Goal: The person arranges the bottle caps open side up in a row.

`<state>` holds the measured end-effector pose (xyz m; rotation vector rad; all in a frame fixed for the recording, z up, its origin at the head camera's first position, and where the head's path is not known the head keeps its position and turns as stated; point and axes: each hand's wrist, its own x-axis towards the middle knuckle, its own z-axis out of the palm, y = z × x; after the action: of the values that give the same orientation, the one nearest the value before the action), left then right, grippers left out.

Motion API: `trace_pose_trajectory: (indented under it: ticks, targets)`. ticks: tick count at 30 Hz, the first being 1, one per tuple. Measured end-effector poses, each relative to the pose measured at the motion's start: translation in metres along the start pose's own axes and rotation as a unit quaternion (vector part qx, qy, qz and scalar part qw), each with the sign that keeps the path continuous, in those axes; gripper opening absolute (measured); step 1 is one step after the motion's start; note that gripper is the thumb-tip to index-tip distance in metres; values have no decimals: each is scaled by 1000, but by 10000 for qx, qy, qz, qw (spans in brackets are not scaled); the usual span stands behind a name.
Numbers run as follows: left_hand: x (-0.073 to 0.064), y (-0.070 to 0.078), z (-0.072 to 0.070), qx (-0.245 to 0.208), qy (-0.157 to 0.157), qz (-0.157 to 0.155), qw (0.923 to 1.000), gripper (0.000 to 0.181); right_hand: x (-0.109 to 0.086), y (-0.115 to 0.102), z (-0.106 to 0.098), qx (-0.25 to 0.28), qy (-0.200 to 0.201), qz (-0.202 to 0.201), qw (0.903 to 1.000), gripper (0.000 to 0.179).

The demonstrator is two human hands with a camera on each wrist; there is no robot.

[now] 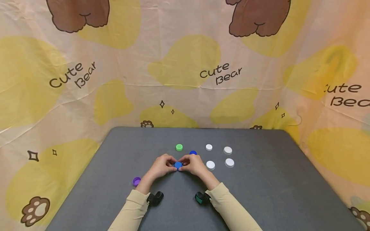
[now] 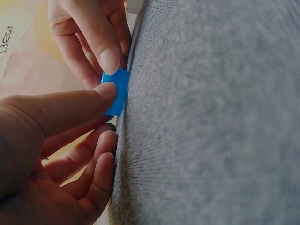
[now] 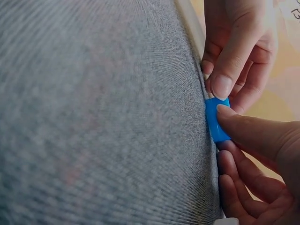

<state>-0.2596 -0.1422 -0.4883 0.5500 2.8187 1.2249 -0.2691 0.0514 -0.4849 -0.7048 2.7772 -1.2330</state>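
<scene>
A light blue bottle cap point(image 1: 178, 165) sits on the grey table between both hands, its flat top facing up. My left hand point(image 1: 162, 166) pinches it from the left, the thumb on its near side. From the right, my right hand point(image 1: 194, 165) pinches the same cap, its thumb also in front. In the left wrist view both thumbs press the side of the blue cap point(image 2: 121, 93), low against the cloth. The right wrist view shows the blue cap point(image 3: 217, 123) between the thumbs, with the other fingers behind it.
A dark blue cap point(image 1: 193, 152) is partly hidden behind the right hand. A green cap point(image 1: 179, 147) stands further back. Several white caps, one nearest the hand point(image 1: 210, 165), lie to the right. A purple cap point(image 1: 136, 181), hollow side up, lies by the left forearm. A printed curtain point(image 1: 185, 96) surrounds the table.
</scene>
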Motion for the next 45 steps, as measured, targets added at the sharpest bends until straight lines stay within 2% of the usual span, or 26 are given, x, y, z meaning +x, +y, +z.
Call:
trace_pose_trajectory:
  ticks: [10, 16, 20, 28, 45]
  targets:
    - [0, 1, 1, -88, 27, -24, 10000, 20, 0, -1, 0, -78, -60, -133, 9999, 27]
    - [-1, 0, -2, -317, 29, -125, 9994, 20, 0, -3, 2, 137, -75, -246, 9996, 28]
    - [-5, 3, -6, -462, 38, -192, 9987, 20, -1, -6, 5, 219, -47, -316, 9992, 28]
    - [-15, 10, -16, -509, 50, -101, 9986, 21, -7, -16, 3, 341, -27, -349, 9988, 27]
    - [-35, 7, -29, -691, -85, -3, 9976, 23, -16, -30, 11, 539, -36, -649, 9964, 26]
